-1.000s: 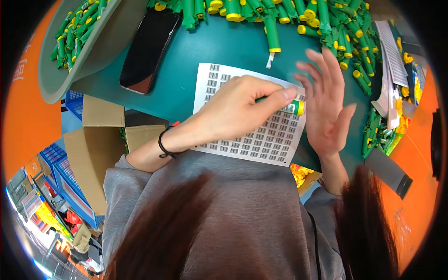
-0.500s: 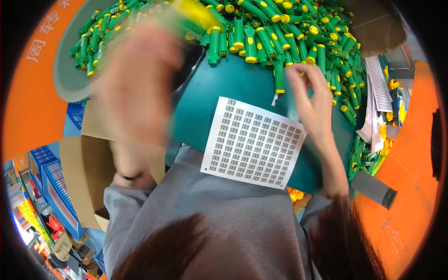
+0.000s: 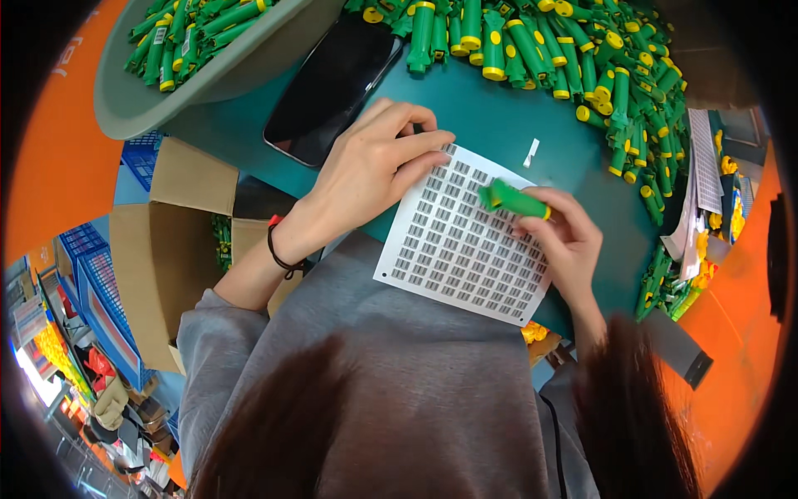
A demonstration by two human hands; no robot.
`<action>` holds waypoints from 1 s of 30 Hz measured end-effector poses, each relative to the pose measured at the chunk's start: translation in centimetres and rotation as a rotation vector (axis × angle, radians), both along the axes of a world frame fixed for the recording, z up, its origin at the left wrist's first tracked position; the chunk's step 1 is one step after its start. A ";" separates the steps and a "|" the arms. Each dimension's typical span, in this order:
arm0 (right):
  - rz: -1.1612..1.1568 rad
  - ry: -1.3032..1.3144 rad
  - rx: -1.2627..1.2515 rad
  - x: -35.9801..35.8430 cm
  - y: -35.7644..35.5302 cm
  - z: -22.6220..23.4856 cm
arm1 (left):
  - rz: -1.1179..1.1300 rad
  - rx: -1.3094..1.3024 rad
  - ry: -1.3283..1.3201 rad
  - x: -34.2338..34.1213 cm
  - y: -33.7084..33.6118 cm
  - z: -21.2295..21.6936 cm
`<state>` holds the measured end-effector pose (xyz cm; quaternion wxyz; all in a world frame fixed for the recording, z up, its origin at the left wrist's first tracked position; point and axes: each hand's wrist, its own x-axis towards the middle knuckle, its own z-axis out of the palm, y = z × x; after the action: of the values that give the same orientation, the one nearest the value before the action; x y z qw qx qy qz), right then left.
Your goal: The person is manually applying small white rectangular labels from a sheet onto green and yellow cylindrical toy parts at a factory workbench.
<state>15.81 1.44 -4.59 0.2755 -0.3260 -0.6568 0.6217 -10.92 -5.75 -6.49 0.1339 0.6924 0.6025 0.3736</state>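
Note:
A white sheet of small barcode labels (image 3: 465, 258) lies tilted at the table's near edge, partly over my lap. At its upper left corner my left hand (image 3: 374, 158) is closed, thumb and forefinger pinched on the sheet beside a label. My right hand (image 3: 569, 241) holds a green plastic tube with a yellow end (image 3: 519, 202) above the right part of the sheet. Its other fingers are curled under the tube. A small white strip (image 3: 532, 153) lies on the table beyond the sheet.
A heap of green-and-yellow tubes (image 3: 573, 58) covers the table's far side. A black phone (image 3: 332, 87) lies left, next to a grey-green bowl (image 3: 125, 116) of more tubes. An open cardboard box (image 3: 150, 283) stands lower left. Sheets (image 3: 702, 166) and a grey cylinder (image 3: 677, 349) are at right.
My left hand has come down from the bowl and heap to the sheet's corner. The tube that lay near my right hand has left the table; my right hand now holds one over the sheet.

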 end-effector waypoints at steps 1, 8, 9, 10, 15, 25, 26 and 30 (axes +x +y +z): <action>0.007 -0.050 0.056 0.3 -0.3 -0.7 | 0.000 0.029 -0.029 0.1 0.0 -0.2; -0.048 0.050 0.041 0.3 -0.3 -2.3 | 0.007 0.236 0.090 0.7 -0.1 -1.3; -0.043 0.084 0.027 0.4 -0.3 -2.3 | 0.015 0.241 0.097 0.7 -0.1 -1.4; -0.052 0.079 0.020 0.4 -0.4 -2.2 | 0.022 0.247 0.103 0.8 0.0 -1.4; -0.049 0.082 0.055 0.4 -0.3 -2.3 | 0.040 0.212 0.087 1.2 0.3 -1.1; -0.048 0.139 -0.084 0.8 -0.5 -2.5 | -0.066 0.041 -0.109 4.2 -0.6 4.9; -0.045 0.136 -0.087 0.6 -0.5 -2.5 | -0.130 -0.028 -0.216 4.7 -0.6 5.1; -0.055 0.193 0.067 0.9 -0.8 -2.2 | -0.147 -0.340 -0.599 6.7 0.3 3.9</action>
<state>16.75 0.68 -6.82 0.3653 -0.2732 -0.6384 0.6200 -4.19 -5.43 -2.64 0.4448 0.5612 0.5388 0.4438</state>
